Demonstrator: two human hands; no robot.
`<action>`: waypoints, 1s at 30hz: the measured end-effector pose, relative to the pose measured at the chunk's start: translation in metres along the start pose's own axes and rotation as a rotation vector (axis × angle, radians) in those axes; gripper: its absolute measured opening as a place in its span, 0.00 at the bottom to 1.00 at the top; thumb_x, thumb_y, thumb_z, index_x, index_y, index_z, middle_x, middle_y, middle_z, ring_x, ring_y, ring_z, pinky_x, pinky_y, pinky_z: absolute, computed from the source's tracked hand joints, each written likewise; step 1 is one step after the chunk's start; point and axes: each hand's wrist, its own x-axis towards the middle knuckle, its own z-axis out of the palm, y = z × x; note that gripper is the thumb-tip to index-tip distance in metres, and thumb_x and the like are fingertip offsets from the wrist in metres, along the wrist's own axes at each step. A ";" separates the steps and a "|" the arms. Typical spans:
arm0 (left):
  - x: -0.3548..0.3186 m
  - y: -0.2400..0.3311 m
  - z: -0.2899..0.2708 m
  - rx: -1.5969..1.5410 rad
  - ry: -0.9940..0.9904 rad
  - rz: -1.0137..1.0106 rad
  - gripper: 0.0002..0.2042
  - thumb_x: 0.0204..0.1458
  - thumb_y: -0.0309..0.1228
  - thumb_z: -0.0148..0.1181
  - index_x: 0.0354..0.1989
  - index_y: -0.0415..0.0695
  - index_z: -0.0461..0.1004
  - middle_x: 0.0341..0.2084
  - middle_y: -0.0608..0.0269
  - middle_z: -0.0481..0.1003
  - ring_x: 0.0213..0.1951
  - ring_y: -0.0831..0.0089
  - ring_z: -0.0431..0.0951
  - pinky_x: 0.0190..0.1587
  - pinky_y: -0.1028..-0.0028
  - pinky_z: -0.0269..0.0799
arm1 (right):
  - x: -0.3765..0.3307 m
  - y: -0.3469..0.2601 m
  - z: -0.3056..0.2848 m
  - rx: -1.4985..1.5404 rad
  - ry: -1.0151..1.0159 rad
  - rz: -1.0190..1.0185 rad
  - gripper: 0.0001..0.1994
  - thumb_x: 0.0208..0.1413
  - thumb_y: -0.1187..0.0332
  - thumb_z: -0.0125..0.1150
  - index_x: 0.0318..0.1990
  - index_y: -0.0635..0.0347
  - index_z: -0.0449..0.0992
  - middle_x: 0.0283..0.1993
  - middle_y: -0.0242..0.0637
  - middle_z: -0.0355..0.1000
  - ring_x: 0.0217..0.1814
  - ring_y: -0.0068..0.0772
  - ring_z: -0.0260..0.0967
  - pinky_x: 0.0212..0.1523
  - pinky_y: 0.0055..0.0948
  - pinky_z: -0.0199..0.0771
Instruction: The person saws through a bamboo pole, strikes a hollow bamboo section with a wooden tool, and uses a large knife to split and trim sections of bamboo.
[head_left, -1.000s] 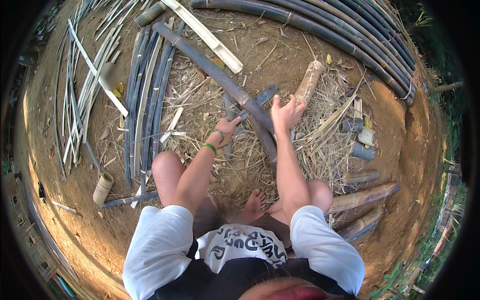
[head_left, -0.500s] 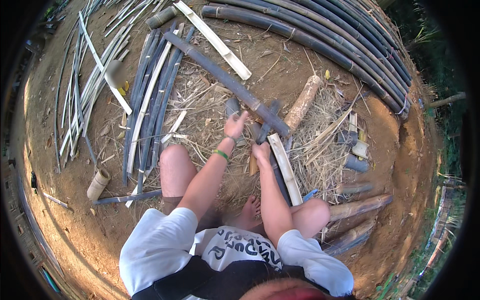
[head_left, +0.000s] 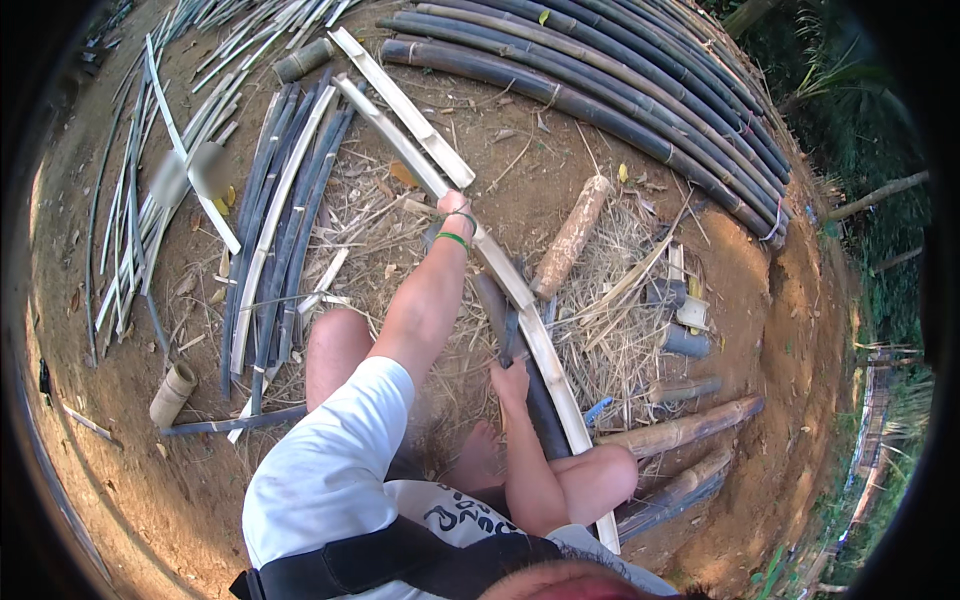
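A long split bamboo length (head_left: 513, 287) slants from the far left toward my right knee, its pale hollow side facing up. My left hand (head_left: 455, 204) is closed around its upper part, arm stretched forward. My right hand (head_left: 510, 380) is closed on the handle of a dark-bladed knife (head_left: 512, 333), which stands beside the bamboo's left edge; the blade's exact shape is unclear. A dark bamboo piece (head_left: 545, 410) lies under and along the split length, near my right hand. Another pale split half (head_left: 405, 105) rests on the ground beyond my left hand.
Dark bamboo poles (head_left: 610, 115) lie bundled at the far right. Dark split strips (head_left: 265, 235) and thin pale strips (head_left: 135, 215) cover the left. A peeled log (head_left: 572, 237), shavings (head_left: 600, 330) and short bamboo offcuts (head_left: 686, 341) are at the right. A cut bamboo tube (head_left: 173, 394) stands near left.
My left hand, open before, now grips the bamboo farther forward. The length showed its dark outer side; now pale hollow faces show along that line. My right hand and knife moved nearer to me.
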 end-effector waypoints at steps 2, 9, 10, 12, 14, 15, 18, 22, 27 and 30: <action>-0.004 0.026 -0.009 0.283 -0.073 0.161 0.21 0.52 0.42 0.64 0.46 0.35 0.78 0.48 0.41 0.79 0.51 0.53 0.80 0.56 0.57 0.73 | 0.008 0.003 0.001 -0.020 -0.017 -0.023 0.29 0.49 0.54 0.66 0.52 0.71 0.74 0.42 0.59 0.79 0.47 0.54 0.78 0.52 0.43 0.75; 0.013 0.015 -0.079 0.520 -0.191 0.199 0.30 0.46 0.50 0.73 0.47 0.35 0.78 0.49 0.42 0.79 0.54 0.53 0.79 0.59 0.60 0.71 | 0.007 0.002 -0.001 0.006 0.065 -0.114 0.26 0.50 0.52 0.68 0.45 0.69 0.80 0.43 0.57 0.80 0.46 0.51 0.81 0.50 0.43 0.78; 0.020 0.009 -0.088 0.534 -0.260 0.130 0.32 0.45 0.51 0.73 0.48 0.33 0.78 0.49 0.41 0.79 0.55 0.53 0.79 0.59 0.61 0.71 | -0.003 -0.006 -0.003 0.016 0.097 -0.123 0.27 0.50 0.50 0.68 0.45 0.69 0.79 0.45 0.59 0.80 0.50 0.54 0.80 0.53 0.45 0.77; -0.003 -0.013 -0.084 0.664 -0.273 0.050 0.41 0.42 0.56 0.74 0.52 0.27 0.76 0.52 0.40 0.78 0.55 0.55 0.79 0.58 0.62 0.72 | -0.031 -0.011 -0.016 -0.042 0.066 -0.018 0.28 0.51 0.49 0.68 0.46 0.68 0.78 0.47 0.62 0.78 0.55 0.59 0.76 0.57 0.48 0.74; 0.010 -0.024 -0.090 0.650 -0.344 -0.045 0.44 0.41 0.56 0.75 0.53 0.24 0.73 0.55 0.39 0.76 0.55 0.57 0.79 0.55 0.64 0.74 | -0.038 -0.015 -0.007 -0.094 0.022 -0.014 0.28 0.52 0.49 0.67 0.47 0.68 0.77 0.48 0.63 0.78 0.57 0.62 0.74 0.58 0.50 0.73; 0.016 -0.028 -0.087 0.683 -0.376 0.004 0.52 0.39 0.61 0.75 0.59 0.23 0.68 0.59 0.36 0.72 0.61 0.54 0.75 0.62 0.63 0.69 | -0.036 -0.012 0.003 -0.109 0.010 -0.030 0.28 0.53 0.49 0.66 0.47 0.68 0.76 0.48 0.63 0.78 0.57 0.63 0.74 0.58 0.51 0.73; -0.032 -0.058 -0.062 0.772 -0.365 -0.029 0.61 0.36 0.63 0.76 0.67 0.22 0.57 0.65 0.36 0.67 0.66 0.52 0.69 0.67 0.62 0.64 | -0.023 0.026 0.038 -0.142 -0.010 0.014 0.28 0.55 0.53 0.63 0.53 0.70 0.68 0.47 0.65 0.77 0.54 0.66 0.75 0.56 0.54 0.73; -0.046 -0.071 -0.026 0.744 -0.252 0.038 0.67 0.31 0.62 0.79 0.72 0.28 0.47 0.67 0.34 0.62 0.66 0.47 0.68 0.71 0.60 0.62 | -0.013 0.033 0.055 -0.154 -0.048 -0.002 0.27 0.57 0.57 0.61 0.54 0.69 0.61 0.46 0.67 0.76 0.52 0.68 0.75 0.55 0.56 0.72; -0.078 -0.077 0.014 0.773 -0.060 -0.016 0.47 0.38 0.45 0.81 0.59 0.38 0.53 0.50 0.40 0.75 0.55 0.50 0.78 0.63 0.60 0.73 | -0.006 0.039 0.057 -0.164 -0.051 0.040 0.26 0.57 0.59 0.62 0.54 0.69 0.59 0.49 0.69 0.74 0.52 0.69 0.75 0.55 0.56 0.73; -0.073 -0.059 0.013 0.647 0.087 -0.017 0.46 0.38 0.42 0.80 0.60 0.37 0.53 0.48 0.40 0.76 0.54 0.50 0.79 0.60 0.60 0.74 | 0.000 0.038 0.061 -0.184 -0.057 -0.010 0.27 0.57 0.61 0.63 0.55 0.69 0.57 0.49 0.70 0.74 0.52 0.69 0.75 0.55 0.56 0.74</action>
